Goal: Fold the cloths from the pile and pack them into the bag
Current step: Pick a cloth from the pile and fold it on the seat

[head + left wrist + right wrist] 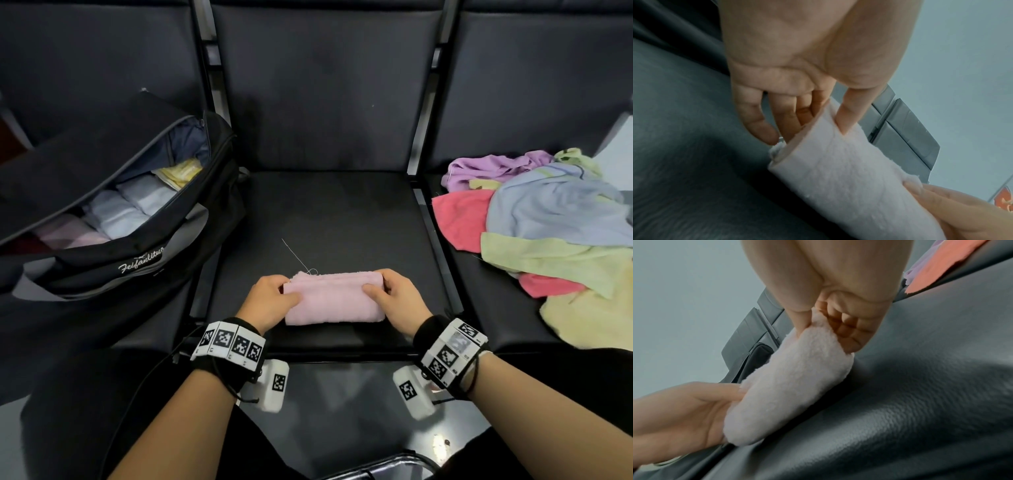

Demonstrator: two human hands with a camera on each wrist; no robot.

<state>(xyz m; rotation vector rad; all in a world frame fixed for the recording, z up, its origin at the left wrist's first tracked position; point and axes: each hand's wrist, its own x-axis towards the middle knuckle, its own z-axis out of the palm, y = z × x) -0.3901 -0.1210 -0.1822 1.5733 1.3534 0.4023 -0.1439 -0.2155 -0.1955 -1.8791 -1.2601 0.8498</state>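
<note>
A folded pale pink cloth [334,298] lies on the middle black seat [329,219], near its front edge. My left hand [274,296] pinches its left end, thumb on top and fingers underneath, as the left wrist view shows on the pink cloth [849,175]. My right hand [388,294] grips the right end of the pink cloth [789,386] the same way. The black bag [113,219] stands unzipped on the left seat with several folded cloths inside. The pile of loose cloths [548,222] covers the right seat.
A loose white thread [296,255] trails from the pink cloth across the seat. Metal bars [442,246] separate the seats. The seat backs rise behind. Dark floor lies below my forearms.
</note>
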